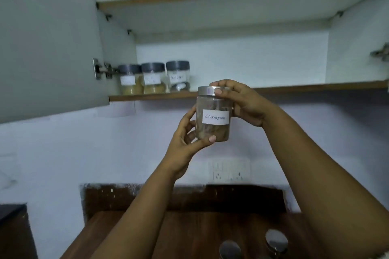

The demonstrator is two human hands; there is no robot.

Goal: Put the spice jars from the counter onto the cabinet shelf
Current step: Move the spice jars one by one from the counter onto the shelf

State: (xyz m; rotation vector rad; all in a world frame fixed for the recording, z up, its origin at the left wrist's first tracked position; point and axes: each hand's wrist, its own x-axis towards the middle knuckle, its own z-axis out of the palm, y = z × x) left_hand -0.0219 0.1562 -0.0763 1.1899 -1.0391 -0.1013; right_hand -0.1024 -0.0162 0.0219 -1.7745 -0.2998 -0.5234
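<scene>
Two steel-lidded jars [252, 245] sit nearest me on the wooden bench [189, 235]. Above them I hold the cinnamon jar [213, 113] upright in the air in both hands, just below the shelf edge: my left hand [185, 145] curls around its base, my right hand [242, 103] clasps its lid. Beyond, three grey-lidded jars [153, 78] stand in a row on the cabinet shelf [294, 88], at its left end.

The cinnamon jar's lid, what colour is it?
Silver metal lid on the cinnamon jar, seen in the head view.
</scene>
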